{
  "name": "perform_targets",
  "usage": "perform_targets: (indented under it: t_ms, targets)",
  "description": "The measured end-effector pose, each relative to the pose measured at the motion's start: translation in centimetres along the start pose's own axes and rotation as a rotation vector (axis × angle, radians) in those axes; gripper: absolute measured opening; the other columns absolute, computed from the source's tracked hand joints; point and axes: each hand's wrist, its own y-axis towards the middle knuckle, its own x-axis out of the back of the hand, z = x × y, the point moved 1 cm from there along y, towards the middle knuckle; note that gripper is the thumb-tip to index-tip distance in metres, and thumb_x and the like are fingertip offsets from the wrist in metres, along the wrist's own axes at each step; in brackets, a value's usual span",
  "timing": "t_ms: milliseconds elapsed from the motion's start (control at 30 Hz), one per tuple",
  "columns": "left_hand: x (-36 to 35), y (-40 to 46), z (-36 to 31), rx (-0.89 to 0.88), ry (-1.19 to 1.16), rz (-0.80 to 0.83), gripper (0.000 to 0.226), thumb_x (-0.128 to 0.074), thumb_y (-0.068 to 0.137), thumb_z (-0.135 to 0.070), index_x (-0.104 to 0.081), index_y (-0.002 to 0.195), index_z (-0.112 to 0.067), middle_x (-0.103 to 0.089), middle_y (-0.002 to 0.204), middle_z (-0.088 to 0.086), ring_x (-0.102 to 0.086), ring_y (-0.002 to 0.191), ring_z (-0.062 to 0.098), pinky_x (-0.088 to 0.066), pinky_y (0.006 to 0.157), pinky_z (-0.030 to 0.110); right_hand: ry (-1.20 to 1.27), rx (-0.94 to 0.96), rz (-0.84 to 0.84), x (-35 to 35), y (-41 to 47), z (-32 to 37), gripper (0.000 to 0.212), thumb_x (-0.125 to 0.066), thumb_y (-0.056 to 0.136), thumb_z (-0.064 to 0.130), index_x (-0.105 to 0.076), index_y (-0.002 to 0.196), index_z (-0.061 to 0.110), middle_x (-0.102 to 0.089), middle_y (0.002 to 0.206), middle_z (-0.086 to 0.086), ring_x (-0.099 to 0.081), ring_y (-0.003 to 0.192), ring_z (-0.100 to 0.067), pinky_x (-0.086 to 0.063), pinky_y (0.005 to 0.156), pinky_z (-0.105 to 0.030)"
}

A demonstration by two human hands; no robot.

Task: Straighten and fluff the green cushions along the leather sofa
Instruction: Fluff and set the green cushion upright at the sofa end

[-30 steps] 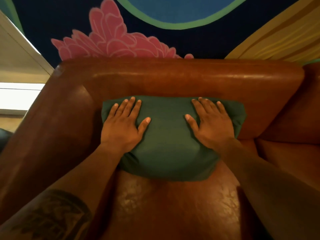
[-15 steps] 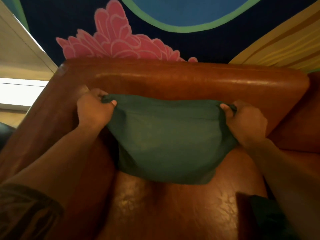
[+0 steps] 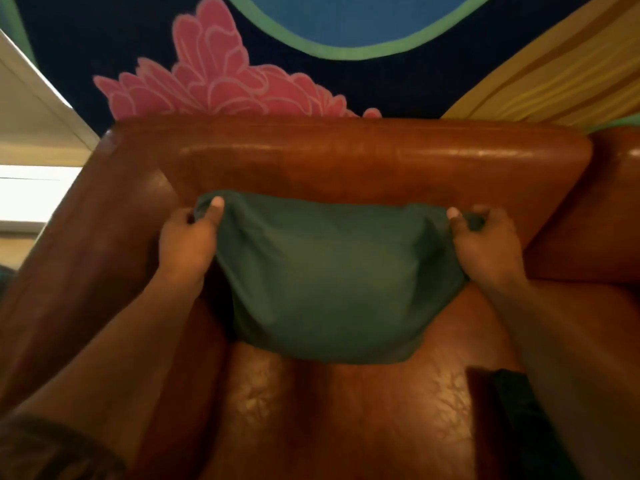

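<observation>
A dark green cushion [image 3: 329, 278] leans against the backrest of the brown leather sofa [image 3: 346, 157], its lower edge on the seat. My left hand [image 3: 190, 237] pinches the cushion's upper left corner, thumb on the front of the fabric. At the upper right corner my right hand [image 3: 488, 244] grips the fabric the same way. The cloth is stretched between the two hands along the top edge.
The sofa's left armrest [image 3: 79, 258] runs down the left side. A second backrest section [image 3: 606, 209] continues on the right. A dark item [image 3: 516, 410] lies on the seat at the lower right, partly behind my right forearm. A painted mural [image 3: 214, 81] covers the wall behind.
A second ago both palms lay flat on the cushion's front. They then moved out to the top corners and took hold of them; since half a second ago the grip is the same.
</observation>
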Motion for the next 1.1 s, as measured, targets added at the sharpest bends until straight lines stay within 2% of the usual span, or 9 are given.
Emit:
perform_targets:
  t_ms: [67, 233, 300, 433, 500, 633, 767, 900, 1100]
  targets:
    - [0.7, -1.9, 1.4, 0.044, -0.003, 0.080, 0.062, -0.072, 0.064, -0.076, -0.076, 0.098, -0.024, -0.078, 0.100, 0.000, -0.074, 0.095, 0.022, -0.059, 0.090, 0.050, -0.019, -0.088, 0.058, 0.0, -1.1, -0.9, 0.047, -0.068, 0.095, 0.040, -0.062, 0.126, 0.005, -0.066, 0.129, -0.020, -0.061, 0.122, -0.037, -0.047, 0.098, -0.039]
    - [1.7, -3.2, -1.8, -0.186, 0.222, -0.014, 0.049, -0.061, 0.089, -0.047, -0.075, 0.092, -0.001, -0.075, 0.094, 0.021, -0.072, 0.093, 0.035, -0.057, 0.086, 0.050, -0.090, 0.001, -0.007, 1.0, 0.4, 2.1, 0.045, -0.079, 0.086, 0.034, -0.066, 0.121, 0.008, -0.071, 0.121, -0.017, -0.066, 0.115, -0.036, -0.051, 0.095, -0.039]
    - [1.4, -1.5, -3.0, -0.151, 0.209, -0.035, 0.042, -0.067, 0.089, -0.043, -0.076, 0.092, -0.002, -0.075, 0.097, 0.020, -0.072, 0.094, 0.033, -0.057, 0.087, 0.049, -0.082, 0.037, -0.030, 0.8, 1.6, 3.9, 0.048, -0.079, 0.087, 0.033, -0.064, 0.125, 0.007, -0.069, 0.124, -0.019, -0.064, 0.117, -0.037, -0.050, 0.097, -0.039]
    - [0.8, 2.7, -0.7, 0.037, -0.004, 0.044, 0.056, -0.073, 0.059, -0.069, -0.075, 0.093, -0.024, -0.077, 0.100, 0.002, -0.074, 0.096, 0.025, -0.059, 0.090, 0.053, 0.045, -0.031, -0.014, -1.1, 2.2, 4.9, 0.056, -0.071, 0.094, 0.030, -0.051, 0.142, 0.009, -0.061, 0.138, -0.016, -0.057, 0.129, -0.034, -0.043, 0.103, -0.033]
    - [0.8, -0.2, -0.8, -0.004, 0.063, 0.058, 0.061, -0.067, 0.073, -0.072, -0.068, 0.112, -0.024, -0.073, 0.113, 0.004, -0.069, 0.107, 0.025, -0.055, 0.098, 0.047, 0.143, -0.066, -0.086, -1.6, 0.1, 4.3, 0.062, -0.067, 0.096, 0.031, -0.042, 0.149, 0.010, -0.052, 0.145, -0.015, -0.050, 0.134, -0.033, -0.038, 0.108, -0.032]
    - [1.7, -11.3, 2.0, -0.549, 0.147, -0.040, 0.066, -0.063, 0.094, -0.037, -0.038, 0.148, -0.008, -0.039, 0.154, 0.013, -0.038, 0.145, 0.026, -0.033, 0.120, 0.045, 0.044, 0.287, -0.314, -2.2, -9.7, 2.9, 0.060, -0.061, 0.097, 0.034, -0.041, 0.148, 0.011, -0.034, 0.156, -0.016, -0.038, 0.143, -0.035, -0.036, 0.115, -0.049]
    - [-0.2, -16.7, 9.0, -1.129, 0.653, 0.232, 0.082, -0.064, 0.089, -0.053, -0.031, 0.156, -0.018, -0.021, 0.167, 0.012, -0.023, 0.153, 0.035, -0.020, 0.123, 0.054, -0.236, 0.667, -0.030, -6.7, -18.4, 1.0, 0.070, -0.055, 0.093, 0.052, -0.038, 0.154, 0.024, -0.027, 0.167, -0.009, -0.022, 0.156, -0.028, -0.026, 0.117, -0.050]
    - [-3.4, -13.7, 10.4, -1.110, 1.022, 0.406, 0.118, -0.062, 0.072, -0.080, -0.002, 0.162, -0.031, 0.000, 0.171, 0.003, -0.010, 0.156, 0.028, -0.007, 0.123, 0.049, -0.515, 0.751, 0.184, -10.6, -16.5, -1.3, 0.090, -0.055, 0.087, 0.072, -0.016, 0.162, 0.040, -0.003, 0.172, 0.004, -0.006, 0.159, -0.018, -0.021, 0.117, -0.049]
    - [-6.9, -6.5, 6.6, -1.032, 1.182, 0.375, 0.135, -0.065, 0.055, -0.086, -0.001, 0.162, -0.034, 0.005, 0.171, -0.002, -0.007, 0.157, 0.021, -0.006, 0.124, 0.046, -0.637, 0.753, 0.111, -13.4, -9.0, 0.9, 0.092, -0.045, 0.088, 0.078, -0.009, 0.163, 0.038, 0.004, 0.172, 0.006, 0.002, 0.159, -0.015, -0.011, 0.121, -0.047]
